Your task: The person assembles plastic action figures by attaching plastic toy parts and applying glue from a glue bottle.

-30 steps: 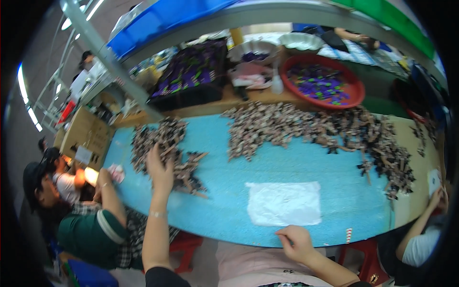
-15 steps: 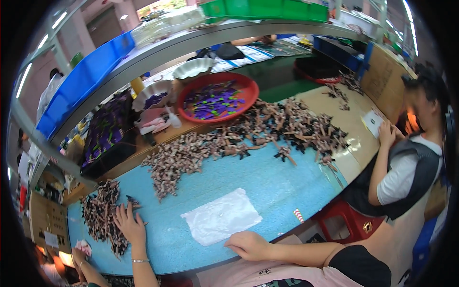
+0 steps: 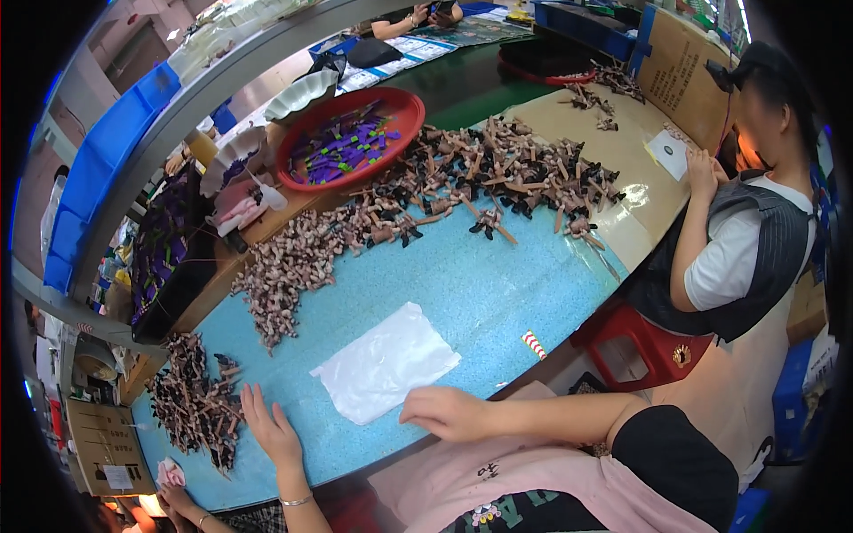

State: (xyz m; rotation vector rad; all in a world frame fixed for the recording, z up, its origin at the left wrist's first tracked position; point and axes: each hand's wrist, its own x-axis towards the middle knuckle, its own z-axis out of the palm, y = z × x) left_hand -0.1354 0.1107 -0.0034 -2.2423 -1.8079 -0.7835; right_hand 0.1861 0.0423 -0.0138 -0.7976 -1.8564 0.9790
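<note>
While a long blue bin sits high up on the far left, a brown box stands low at the left end of the blue table; near it, another person's hand is by a small pink thing; next comes a small pile of brown and black bits, on the left part of the table; the person's left hand is just to the right of this pile, with its fingers apart and nothing held; one cannot tell if the fingertips touch the pile.

Farther back, a black tray has purple and green bits in it; a long pile of like bits runs along the far side to the right, and a red bowl of purple bits sits behind it; a white sheet lies flat near the middle; the right hand is at its near edge, fingers bent and close together; one cannot tell if they pinch the sheet; to the right lies a red and white striped strip; a co-worker sits at the right end, on a red stool.
</note>
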